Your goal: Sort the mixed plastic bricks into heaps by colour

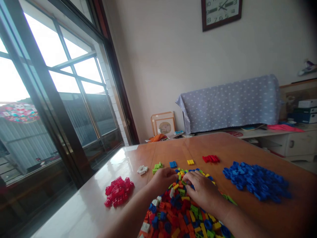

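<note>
A large mixed pile of toy building bricks in orange, red, yellow, green, blue and white lies in front of me on the wooden table. At the pile's far left side is my left hand, its fingers bent together and pointing inward. Facing it, my right hand rests over the far right part of the pile with curled fingers. Both sets of fingertips are among or just above the bricks, a short gap apart. Whatever they pinch is too small or hidden to make out.
Sorted by colour, a pink heap lies left and a blue heap right. Along the far side are small groups of white, green, blue, yellow and red bricks.
</note>
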Motion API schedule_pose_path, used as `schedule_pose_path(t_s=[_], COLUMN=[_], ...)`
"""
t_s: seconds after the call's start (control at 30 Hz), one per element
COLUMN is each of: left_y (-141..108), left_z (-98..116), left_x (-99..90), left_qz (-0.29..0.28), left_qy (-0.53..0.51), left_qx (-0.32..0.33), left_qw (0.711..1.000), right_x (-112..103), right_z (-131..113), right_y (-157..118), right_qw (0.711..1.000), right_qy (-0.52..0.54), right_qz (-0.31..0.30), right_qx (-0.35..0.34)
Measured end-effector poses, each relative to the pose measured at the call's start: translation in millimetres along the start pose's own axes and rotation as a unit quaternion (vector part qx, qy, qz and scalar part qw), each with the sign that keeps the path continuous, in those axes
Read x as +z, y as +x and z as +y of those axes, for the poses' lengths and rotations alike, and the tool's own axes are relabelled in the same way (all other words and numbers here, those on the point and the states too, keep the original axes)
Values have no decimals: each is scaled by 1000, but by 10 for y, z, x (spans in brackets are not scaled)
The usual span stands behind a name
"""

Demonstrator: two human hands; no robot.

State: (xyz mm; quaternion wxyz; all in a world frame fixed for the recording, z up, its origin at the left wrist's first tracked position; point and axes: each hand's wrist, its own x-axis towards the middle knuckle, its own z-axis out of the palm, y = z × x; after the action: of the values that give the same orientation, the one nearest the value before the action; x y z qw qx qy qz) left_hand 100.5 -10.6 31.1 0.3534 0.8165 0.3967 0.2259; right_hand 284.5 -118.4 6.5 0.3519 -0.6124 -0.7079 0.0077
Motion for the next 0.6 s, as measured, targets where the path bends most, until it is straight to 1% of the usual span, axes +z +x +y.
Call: schedule_pose_path(t_s=[0.03,0.1,0.2,0.3,0.37,0.43,0.47,0.6], left_y=[-39,-94,-122,-101,-59,9,51,233], left_z=[56,124,131,60,-20,-126,-189,-472], left_x=[40,95,146,189,195,152,106,-193], left_qz=[-27,-55,-67,-74,-47,14,56,142], left_qy=[-14,-39,-86,-125,-112,-80,-65,-45], left_qx=[8,11,-3,-12,-24,-38,-43,-69], left_qw=[1000,998,994,989,992,996,995,987], right_x=[4,5,0,5,5,-5,-14,-46], right_z=[-3,-7,-10,-15,-16,-12,-6,27], right_y=[-2,-3,-2,0,1,3,5,10], right_qw=[1000,1000,1000,1000,1000,1000,1000,1000], right_qy=[4,8,10,17,21,20,18,7], right_qz=[1,1,-5,-15,-20,-19,-15,-3], right_qx=[-4,-9,-10,-9,-8,-5,-3,2])
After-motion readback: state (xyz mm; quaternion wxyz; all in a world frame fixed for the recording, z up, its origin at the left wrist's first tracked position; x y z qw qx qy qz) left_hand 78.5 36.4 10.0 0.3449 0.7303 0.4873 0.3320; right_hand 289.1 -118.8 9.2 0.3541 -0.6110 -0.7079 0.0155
